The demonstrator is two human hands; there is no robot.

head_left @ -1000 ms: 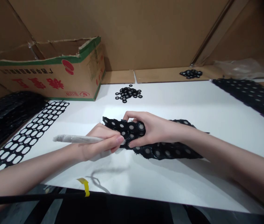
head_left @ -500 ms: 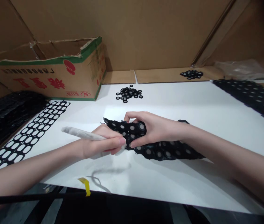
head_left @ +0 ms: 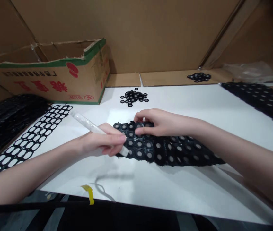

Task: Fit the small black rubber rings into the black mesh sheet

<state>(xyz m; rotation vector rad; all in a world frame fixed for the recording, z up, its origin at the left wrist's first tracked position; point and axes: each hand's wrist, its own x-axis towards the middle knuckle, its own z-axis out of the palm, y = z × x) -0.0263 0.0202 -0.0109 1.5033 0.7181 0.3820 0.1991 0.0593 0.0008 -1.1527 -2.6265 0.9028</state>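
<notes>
A black rubber sheet of small rings (head_left: 170,150) lies flat on the white table (head_left: 175,106) in front of me. My left hand (head_left: 102,142) is closed around a white tape-wrapped stick (head_left: 88,125), held like a pen, with its tip resting on the sheet's near left edge. My right hand (head_left: 155,123) presses curled fingertips down on the sheet's far left corner, pinching at the rings there.
An empty black lattice strip (head_left: 28,138) lies at the left beside a stack of black sheets (head_left: 4,118). A torn cardboard box (head_left: 54,73) stands at the back left. Loose black rings (head_left: 133,96) are piled behind the sheet, another pile (head_left: 198,76) farther right. More black sheets (head_left: 261,99) lie at the right.
The sheet, bunched up in my right hand before, now lies flat. My right hand has shifted to its far corner. The stick has swung from nearly level to a steeper tilt.
</notes>
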